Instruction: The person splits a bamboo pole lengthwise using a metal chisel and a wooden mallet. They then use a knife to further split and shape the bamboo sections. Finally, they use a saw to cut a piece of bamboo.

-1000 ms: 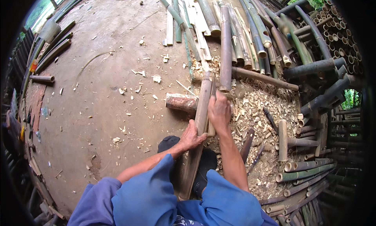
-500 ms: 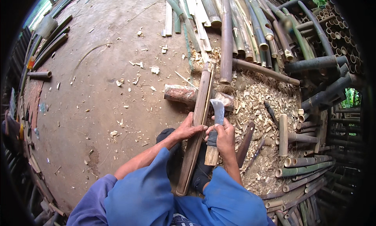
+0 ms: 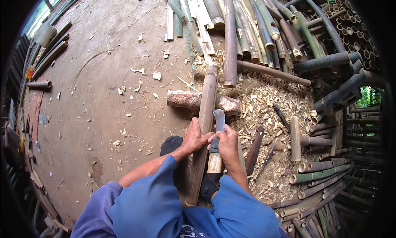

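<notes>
A long brown bamboo pole (image 3: 207,97) runs from between my legs up across a short log (image 3: 184,99) lying on the ground. My left hand (image 3: 193,137) is closed round the pole's left side, just below the log, its thumb reaching across the top. In my right hand (image 3: 227,144), close beside the pole's right side, is a billhook (image 3: 220,119) with a short curved blade pointing away from me. Dark wrapping covers the upper part of its pale wooden handle (image 3: 215,163). The thumb of my left hand nearly meets my right hand, and whether they touch I cannot tell.
Wood chips (image 3: 268,110) cover the ground right of the log. A dark brown flat tool or sheath (image 3: 255,149) lies there, beside an upright-lying bamboo piece (image 3: 295,139). Bamboo poles (image 3: 230,44) lie at the far side, with more bamboo stacked (image 3: 321,178) along the right.
The bamboo pole has rolled: the pale edge along its right side is now out of sight and its rounded face shows. The billhook has moved slightly nearer to me, with both hands still close together.
</notes>
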Demonstrator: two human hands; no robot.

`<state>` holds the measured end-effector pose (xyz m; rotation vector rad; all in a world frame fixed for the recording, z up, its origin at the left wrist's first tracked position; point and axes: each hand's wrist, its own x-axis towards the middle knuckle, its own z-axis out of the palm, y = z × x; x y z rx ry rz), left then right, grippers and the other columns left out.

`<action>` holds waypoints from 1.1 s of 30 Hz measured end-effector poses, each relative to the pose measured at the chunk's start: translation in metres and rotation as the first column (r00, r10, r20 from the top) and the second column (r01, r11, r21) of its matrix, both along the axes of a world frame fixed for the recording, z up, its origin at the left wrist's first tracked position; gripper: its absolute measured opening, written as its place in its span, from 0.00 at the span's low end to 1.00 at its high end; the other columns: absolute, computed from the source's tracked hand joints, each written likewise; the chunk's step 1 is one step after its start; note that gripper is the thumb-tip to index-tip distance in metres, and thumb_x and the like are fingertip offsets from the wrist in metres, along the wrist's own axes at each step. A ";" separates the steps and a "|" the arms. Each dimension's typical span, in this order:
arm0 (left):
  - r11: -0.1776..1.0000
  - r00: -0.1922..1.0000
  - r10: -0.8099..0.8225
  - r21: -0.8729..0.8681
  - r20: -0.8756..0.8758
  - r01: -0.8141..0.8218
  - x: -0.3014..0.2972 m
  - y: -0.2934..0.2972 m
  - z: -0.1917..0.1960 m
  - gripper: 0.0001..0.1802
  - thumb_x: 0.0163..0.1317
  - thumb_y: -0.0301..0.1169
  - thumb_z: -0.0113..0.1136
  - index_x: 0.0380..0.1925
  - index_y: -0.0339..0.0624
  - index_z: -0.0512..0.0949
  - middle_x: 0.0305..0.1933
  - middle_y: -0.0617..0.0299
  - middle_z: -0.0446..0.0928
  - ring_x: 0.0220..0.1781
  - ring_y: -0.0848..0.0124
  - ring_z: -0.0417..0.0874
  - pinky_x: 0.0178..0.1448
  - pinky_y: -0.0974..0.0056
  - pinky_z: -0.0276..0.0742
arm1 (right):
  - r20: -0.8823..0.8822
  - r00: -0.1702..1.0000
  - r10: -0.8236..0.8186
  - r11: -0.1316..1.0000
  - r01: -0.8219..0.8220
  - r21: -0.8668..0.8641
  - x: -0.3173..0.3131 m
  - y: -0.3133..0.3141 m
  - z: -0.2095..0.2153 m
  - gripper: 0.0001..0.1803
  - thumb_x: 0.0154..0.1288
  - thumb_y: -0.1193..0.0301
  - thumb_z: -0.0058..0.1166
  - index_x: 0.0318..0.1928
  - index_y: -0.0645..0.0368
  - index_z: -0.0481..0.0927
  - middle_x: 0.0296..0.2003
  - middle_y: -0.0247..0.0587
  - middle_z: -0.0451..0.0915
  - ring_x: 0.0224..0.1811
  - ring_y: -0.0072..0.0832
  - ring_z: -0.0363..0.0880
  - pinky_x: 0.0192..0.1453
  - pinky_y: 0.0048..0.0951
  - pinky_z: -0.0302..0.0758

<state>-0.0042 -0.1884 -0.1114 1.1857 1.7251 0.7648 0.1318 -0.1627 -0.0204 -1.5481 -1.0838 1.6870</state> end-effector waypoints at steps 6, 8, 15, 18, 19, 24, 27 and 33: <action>0.998 0.998 -0.048 0.040 0.038 0.047 -0.004 -0.002 -0.006 0.39 0.56 0.50 0.75 0.49 0.34 0.63 0.51 0.32 0.75 0.57 0.35 0.79 0.59 0.41 0.76 | 0.125 0.992 -0.019 0.992 0.004 0.122 -0.029 0.089 0.013 0.11 0.71 0.76 0.40 0.45 0.70 0.74 0.24 0.51 0.84 0.17 0.31 0.82 0.21 0.32 0.81; 0.997 0.996 -0.078 0.015 0.033 0.078 -0.004 -0.001 0.000 0.38 0.55 0.50 0.75 0.48 0.34 0.63 0.51 0.31 0.75 0.56 0.35 0.79 0.59 0.41 0.76 | 0.074 0.994 0.078 0.989 -0.087 0.124 -0.017 0.117 0.014 0.15 0.71 0.75 0.41 0.51 0.73 0.74 0.24 0.51 0.84 0.17 0.32 0.82 0.22 0.31 0.82; 0.994 0.990 -0.096 -0.048 0.099 0.101 -0.011 -0.001 0.015 0.37 0.54 0.48 0.76 0.49 0.34 0.66 0.49 0.33 0.78 0.56 0.38 0.82 0.58 0.44 0.78 | 0.123 0.988 0.091 0.987 -0.107 0.124 -0.024 0.123 0.014 0.13 0.68 0.76 0.41 0.47 0.72 0.74 0.22 0.51 0.83 0.16 0.32 0.82 0.20 0.32 0.81; 0.998 0.996 -0.055 0.025 0.074 0.053 -0.010 0.000 0.005 0.37 0.52 0.47 0.78 0.50 0.34 0.69 0.47 0.39 0.81 0.52 0.45 0.85 0.55 0.46 0.80 | 0.177 0.976 0.126 0.981 -0.149 0.127 -0.022 0.132 0.008 0.12 0.67 0.76 0.42 0.45 0.72 0.75 0.22 0.52 0.83 0.16 0.33 0.82 0.20 0.32 0.81; 0.998 0.996 -0.054 0.035 0.070 0.051 -0.011 -0.002 0.005 0.37 0.52 0.47 0.78 0.50 0.34 0.70 0.47 0.39 0.81 0.52 0.45 0.85 0.55 0.46 0.80 | 0.192 0.971 0.141 0.977 -0.168 0.133 -0.024 0.129 0.008 0.12 0.67 0.76 0.43 0.45 0.72 0.75 0.22 0.52 0.83 0.16 0.33 0.82 0.19 0.32 0.80; 0.999 0.998 -0.046 0.005 0.048 0.046 -0.007 0.000 0.006 0.36 0.53 0.48 0.77 0.50 0.35 0.70 0.45 0.39 0.81 0.50 0.46 0.85 0.55 0.48 0.81 | 0.137 0.984 0.113 0.991 -0.123 0.062 -0.021 0.147 0.013 0.12 0.70 0.77 0.45 0.45 0.75 0.76 0.22 0.54 0.83 0.16 0.36 0.83 0.19 0.34 0.83; 0.994 0.997 -0.040 -0.099 0.068 0.046 -0.010 0.004 0.016 0.36 0.53 0.50 0.75 0.48 0.35 0.68 0.47 0.36 0.80 0.53 0.41 0.83 0.57 0.45 0.78 | 0.194 0.954 0.230 0.973 -0.229 -0.030 -0.025 0.166 0.037 0.12 0.72 0.76 0.46 0.45 0.76 0.77 0.22 0.53 0.83 0.17 0.36 0.84 0.18 0.35 0.84; 0.996 0.962 -0.092 0.029 0.256 0.087 -0.005 0.016 -0.003 0.36 0.54 0.47 0.80 0.53 0.34 0.74 0.46 0.46 0.84 0.50 0.56 0.86 0.56 0.54 0.82 | 0.406 0.877 0.258 0.906 -0.365 0.212 0.000 0.181 -0.008 0.15 0.69 0.72 0.45 0.33 0.72 0.79 0.23 0.56 0.82 0.23 0.41 0.87 0.32 0.45 0.84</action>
